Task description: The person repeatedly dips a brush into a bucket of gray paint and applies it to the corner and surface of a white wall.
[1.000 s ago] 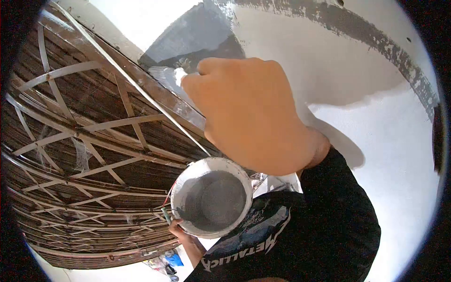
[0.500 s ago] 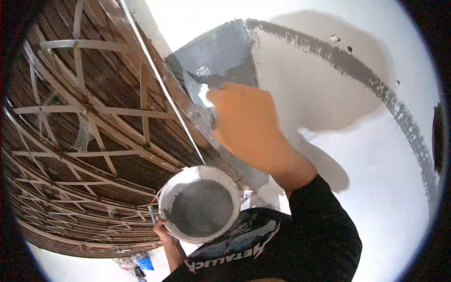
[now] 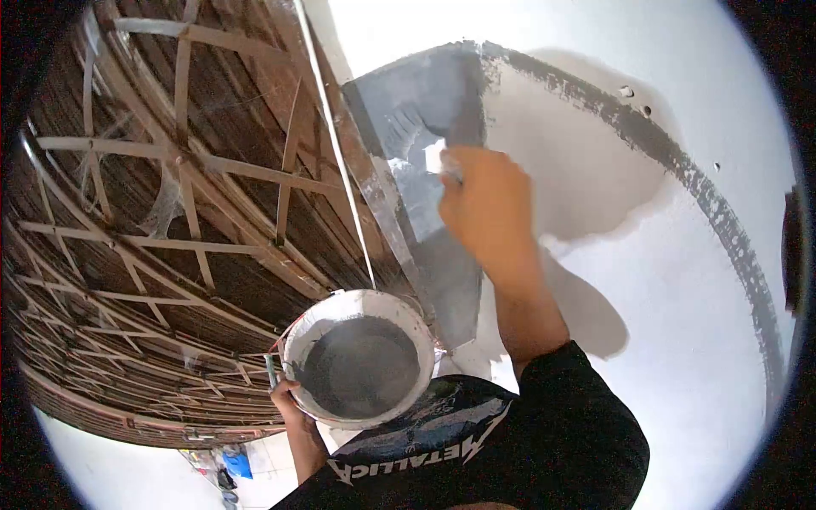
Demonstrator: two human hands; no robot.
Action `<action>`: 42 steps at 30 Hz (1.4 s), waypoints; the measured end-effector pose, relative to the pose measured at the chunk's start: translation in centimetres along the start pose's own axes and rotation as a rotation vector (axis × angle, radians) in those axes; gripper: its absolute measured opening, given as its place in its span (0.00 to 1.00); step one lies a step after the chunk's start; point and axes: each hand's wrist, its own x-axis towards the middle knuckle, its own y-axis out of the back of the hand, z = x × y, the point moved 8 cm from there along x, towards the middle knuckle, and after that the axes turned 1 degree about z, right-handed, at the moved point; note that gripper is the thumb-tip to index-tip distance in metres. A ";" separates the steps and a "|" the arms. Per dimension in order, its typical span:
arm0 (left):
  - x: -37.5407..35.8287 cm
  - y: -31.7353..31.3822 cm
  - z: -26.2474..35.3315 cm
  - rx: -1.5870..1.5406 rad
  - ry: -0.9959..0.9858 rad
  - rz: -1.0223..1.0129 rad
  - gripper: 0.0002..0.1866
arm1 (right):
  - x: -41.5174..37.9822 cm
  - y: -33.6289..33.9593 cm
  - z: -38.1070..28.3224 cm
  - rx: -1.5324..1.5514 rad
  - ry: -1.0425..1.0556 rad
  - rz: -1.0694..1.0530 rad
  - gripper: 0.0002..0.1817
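Note:
My right hand [image 3: 493, 200] is closed around what looks like a paintbrush [image 3: 435, 157], blurred, with a white part showing past the fingers. The hand is held against or just off the wet grey patch [image 3: 455, 263] on the white wall; contact cannot be made out. Low in the view, my left hand [image 3: 287, 398] grips the left side of a white bucket [image 3: 414, 316], near the grip of its wire handle. Thick grey paint [image 3: 361, 365] lies inside the bucket, which is tilted towards me.
On the left is a brown slatted structure with a lattice of strips [image 3: 212, 170], edged by a thin white pipe [image 3: 331, 127]. A curved grey band [image 3: 654, 144] crosses the wall [image 3: 680, 297]. Blue and dark items [image 3: 236, 463] lie on the floor below.
My right hand has moved to the right across the grey patch with the brush, leaving fresh streaks. My view has shifted slightly; my left hand still grips the bucket.

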 end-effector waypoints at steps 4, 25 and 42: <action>-1.1 -1.5 0.6 -0.103 0.031 -0.081 0.12 | -2.2 2.2 -0.5 0.067 0.111 0.191 0.08; 0.7 1.0 -2.3 -0.037 -0.075 -0.159 0.17 | -5.0 1.6 3.7 0.546 -0.204 0.003 0.09; 0.5 0.2 -2.2 -0.150 0.184 -0.048 0.10 | -2.3 2.3 1.4 0.387 0.003 0.698 0.12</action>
